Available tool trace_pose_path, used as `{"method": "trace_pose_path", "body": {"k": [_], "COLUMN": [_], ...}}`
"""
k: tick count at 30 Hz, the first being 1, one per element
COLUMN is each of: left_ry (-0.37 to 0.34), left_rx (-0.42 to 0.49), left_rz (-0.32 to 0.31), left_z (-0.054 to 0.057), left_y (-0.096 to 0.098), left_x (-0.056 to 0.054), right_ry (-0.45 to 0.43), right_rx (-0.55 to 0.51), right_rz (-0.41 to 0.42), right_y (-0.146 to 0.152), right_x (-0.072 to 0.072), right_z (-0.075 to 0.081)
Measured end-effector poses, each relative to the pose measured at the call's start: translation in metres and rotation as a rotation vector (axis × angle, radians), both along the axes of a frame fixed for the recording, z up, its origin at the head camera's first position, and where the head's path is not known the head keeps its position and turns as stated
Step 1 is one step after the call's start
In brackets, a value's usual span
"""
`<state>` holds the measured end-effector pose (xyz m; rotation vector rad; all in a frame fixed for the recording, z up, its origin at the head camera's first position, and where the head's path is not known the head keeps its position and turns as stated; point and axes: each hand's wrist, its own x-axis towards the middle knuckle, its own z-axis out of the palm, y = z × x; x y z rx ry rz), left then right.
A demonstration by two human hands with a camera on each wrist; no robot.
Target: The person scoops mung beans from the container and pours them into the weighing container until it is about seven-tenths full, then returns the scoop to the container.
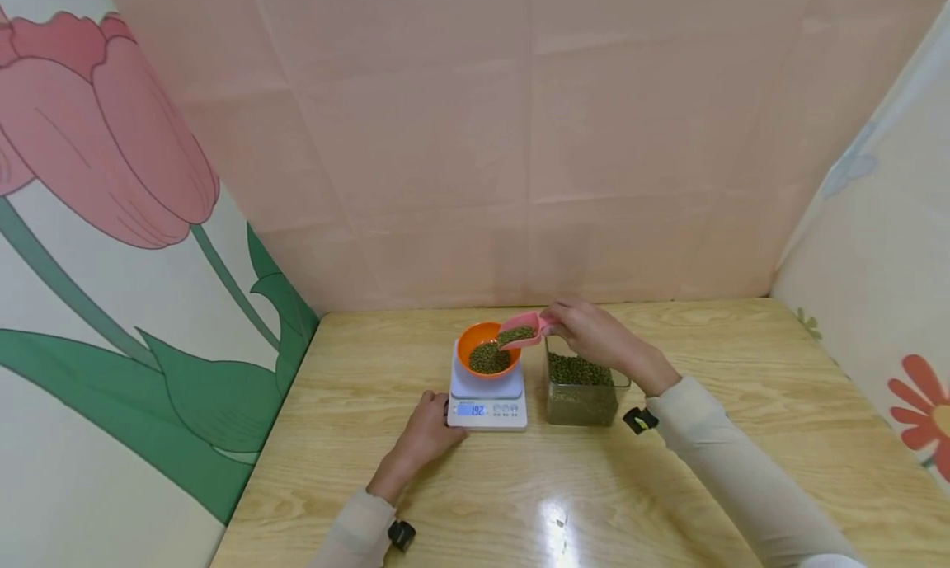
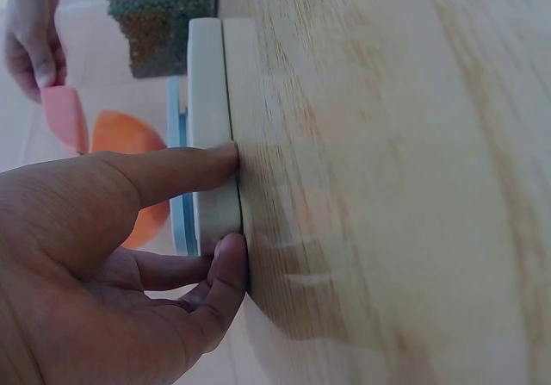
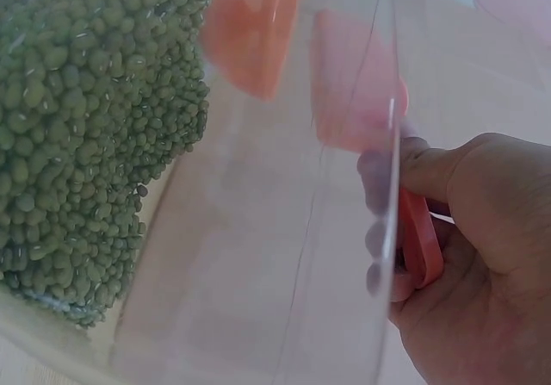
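A white kitchen scale [image 1: 512, 422] stands on the table, its lit display seeming to read 192. On its platform sits an orange bowl [image 1: 473, 335] with green mung beans [image 1: 490, 359] inside. My left hand [image 1: 430, 429] grips the scale's near left corner, thumb [image 2: 194, 168] along the front edge and the other fingers at the side. My right hand [image 1: 594, 330] holds a pink scoop [image 1: 531, 320] by its handle; beans lie in the scoop, whose lip is over the bowl's right rim. In the right wrist view the scoop [image 3: 357, 92] shows through a clear wall.
Right of the scale stands a clear container [image 1: 582, 407] holding many mung beans [image 3: 86, 127], under my right forearm. A pink sheet [image 1: 445, 180] backs the wooden table [image 1: 356, 362]. Flower-printed panels stand at both sides.
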<state>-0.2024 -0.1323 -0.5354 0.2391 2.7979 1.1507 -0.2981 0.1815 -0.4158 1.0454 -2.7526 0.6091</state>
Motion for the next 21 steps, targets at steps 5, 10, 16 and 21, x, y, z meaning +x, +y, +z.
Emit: {"method": "trace_pose_path", "body": {"k": [5, 10, 16, 21], "left_ry": [0.004, -0.010, -0.024, -0.025], "left_rx": [-0.002, 0.006, 0.015, 0.010], "left_rz": [-0.005, 0.000, 0.003, -0.001], "left_z": [0.0004, 0.0007, 0.0011, 0.0011], "left_y": [-0.0003, -0.0003, -0.0003, -0.0009], "left_x": [-0.0003, 0.0005, 0.0001, -0.0002], "right_ry": [0.001, 0.013, 0.036, 0.025], "right_rx": [-0.003, 0.009, 0.010, 0.014], "right_rz": [0.004, 0.018, 0.027, 0.022], "right_y": [-0.0013, -0.0025, -0.0033, -0.0044], "right_x": [0.0001, 0.0002, 0.0008, 0.0016], "right_z": [0.0000, -0.0014, -0.0009, -0.0010]}}
